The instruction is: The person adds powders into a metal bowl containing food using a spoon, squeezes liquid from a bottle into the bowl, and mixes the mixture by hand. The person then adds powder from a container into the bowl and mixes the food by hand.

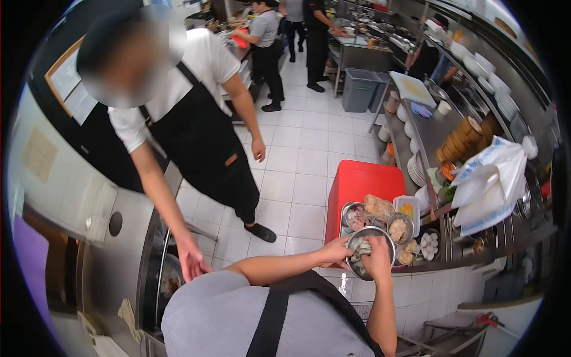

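Note:
A round steel bowl (388,235) holds greyish raw pieces that look like shrimp (359,245). My left hand (336,253) is closed on the bowl's left rim. Inside the bowl, my right hand (377,259) reaches down with fingers curled onto the shrimp; the fingertips are partly hidden. Just beyond stands a red box (366,178) with food on top: a metal bowl of pinkish raw meat (356,218), a bag of pale orange filling (378,207), a bowl of similar filling (399,229) and a clear tub with yellow-orange pieces (407,209).
A bowl of white balls (429,245) sits right of the box. The steel shelving (431,137) carries plates, bamboo steamers (461,140) and a white plastic bag (491,184). A co-worker in a black apron (202,128) stands close at left, one hand near my shoulder. Other people stand farther back.

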A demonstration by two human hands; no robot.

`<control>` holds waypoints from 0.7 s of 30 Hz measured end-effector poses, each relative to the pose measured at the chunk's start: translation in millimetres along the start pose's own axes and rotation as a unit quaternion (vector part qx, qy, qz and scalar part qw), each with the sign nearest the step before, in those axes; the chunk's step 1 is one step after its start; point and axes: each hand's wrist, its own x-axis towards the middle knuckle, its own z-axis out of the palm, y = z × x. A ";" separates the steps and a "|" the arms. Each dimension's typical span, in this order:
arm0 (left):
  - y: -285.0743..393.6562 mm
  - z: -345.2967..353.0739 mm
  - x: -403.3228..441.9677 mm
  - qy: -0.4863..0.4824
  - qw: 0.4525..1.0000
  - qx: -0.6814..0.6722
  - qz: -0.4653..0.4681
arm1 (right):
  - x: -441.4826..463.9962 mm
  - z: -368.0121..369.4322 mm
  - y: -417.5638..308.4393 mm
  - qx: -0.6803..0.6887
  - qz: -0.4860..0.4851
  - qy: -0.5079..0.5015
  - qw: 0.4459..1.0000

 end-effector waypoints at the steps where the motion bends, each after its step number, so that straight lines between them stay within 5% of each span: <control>1: -1.7 -2.8 6.1 0.000 1.000 0.002 0.002 | -0.7 -8.7 -1.4 0.002 0.012 0.009 1.000; 4: -0.4 -0.1 17.1 -0.019 1.000 0.011 -0.003 | -0.6 -34.9 -2.2 0.112 0.113 -0.097 0.982; 9: 28.1 29.4 28.5 -0.082 0.994 0.077 -0.007 | -17.2 -31.2 14.4 0.023 0.184 0.009 0.983; 12: 23.5 43.0 56.7 -0.155 0.977 0.145 -0.013 | -28.0 -27.7 17.0 -0.034 0.311 0.072 0.947; 21: -10.4 43.4 67.7 -0.247 0.945 0.162 -0.139 | -73.0 -21.4 6.4 -0.054 0.422 0.077 0.901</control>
